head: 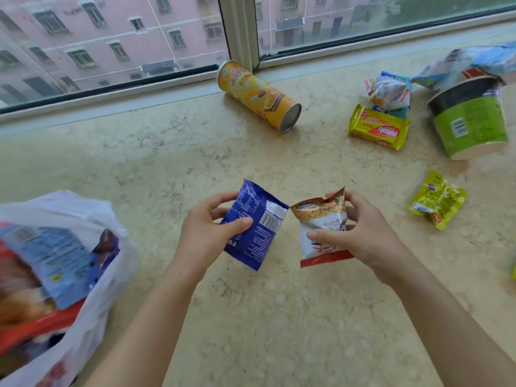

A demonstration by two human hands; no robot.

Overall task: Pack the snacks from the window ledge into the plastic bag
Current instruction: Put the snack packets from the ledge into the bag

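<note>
Blue packet (pixel 255 224) gripped in left hand (pixel 205 233), noodle packet (pixel 324 229) in right hand (pixel 360 233).

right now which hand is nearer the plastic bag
Left. The left hand, holding a blue packet, is just right of the plastic bag; the right hand is farther right.

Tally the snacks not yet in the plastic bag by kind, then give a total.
Chip can, lying on its side: 1
Noodle bowl: 1
Packets on the ledge, yellow wafer, white crumpled, yellow-green, pale blue: 4
Packets in hands, blue packet in left hand, noodle packet in right hand: 2
Total: 8
</note>
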